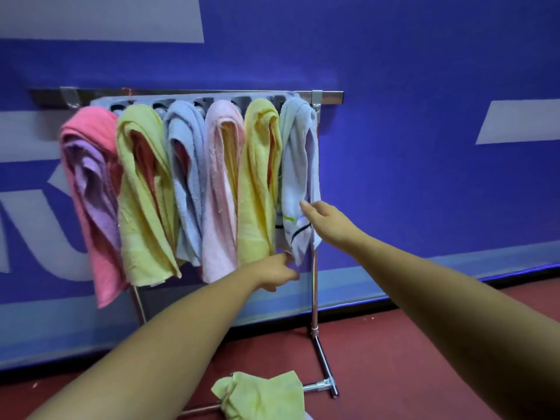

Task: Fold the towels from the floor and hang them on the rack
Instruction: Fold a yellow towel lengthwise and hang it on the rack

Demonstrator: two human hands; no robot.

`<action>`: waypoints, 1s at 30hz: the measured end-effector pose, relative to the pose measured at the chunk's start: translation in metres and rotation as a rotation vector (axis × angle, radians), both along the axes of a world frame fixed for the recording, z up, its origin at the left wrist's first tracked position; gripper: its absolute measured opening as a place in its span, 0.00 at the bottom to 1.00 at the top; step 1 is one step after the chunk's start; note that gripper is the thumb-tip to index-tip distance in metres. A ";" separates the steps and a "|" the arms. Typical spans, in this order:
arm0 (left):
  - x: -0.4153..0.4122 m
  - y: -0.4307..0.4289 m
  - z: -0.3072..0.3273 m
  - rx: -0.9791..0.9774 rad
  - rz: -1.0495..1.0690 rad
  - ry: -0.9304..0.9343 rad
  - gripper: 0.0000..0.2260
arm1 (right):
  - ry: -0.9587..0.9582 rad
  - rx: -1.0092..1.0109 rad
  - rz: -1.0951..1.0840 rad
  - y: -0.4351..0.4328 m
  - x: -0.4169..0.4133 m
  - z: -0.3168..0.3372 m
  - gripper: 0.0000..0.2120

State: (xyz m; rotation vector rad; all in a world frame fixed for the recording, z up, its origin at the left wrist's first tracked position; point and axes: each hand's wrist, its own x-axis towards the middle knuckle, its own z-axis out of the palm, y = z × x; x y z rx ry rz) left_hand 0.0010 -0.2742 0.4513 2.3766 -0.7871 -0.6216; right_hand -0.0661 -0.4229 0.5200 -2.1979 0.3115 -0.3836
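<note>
White striped towel (298, 165) at chrome rack (314, 298) right end smoothed, pinched by right hand (325, 221); left hand (277, 272) grip unclear. Yellow-green towel (263, 395) beneath rack to be lifted next.

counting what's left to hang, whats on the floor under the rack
One crumpled yellow-green towel lies on the red floor at the rack's base bar. The left forearm hides the floor further left.
</note>
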 end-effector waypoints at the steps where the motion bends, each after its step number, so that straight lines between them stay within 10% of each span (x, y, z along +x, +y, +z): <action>1: -0.003 0.006 -0.008 -0.029 0.021 0.012 0.16 | 0.019 -0.021 -0.008 0.003 -0.004 -0.014 0.26; 9: -0.015 0.087 -0.075 0.118 0.071 -0.154 0.14 | 0.244 -0.195 -0.046 0.041 -0.030 -0.135 0.19; 30: -0.003 0.144 -0.409 0.224 0.179 0.151 0.04 | 0.886 -0.249 0.180 0.094 -0.010 -0.481 0.20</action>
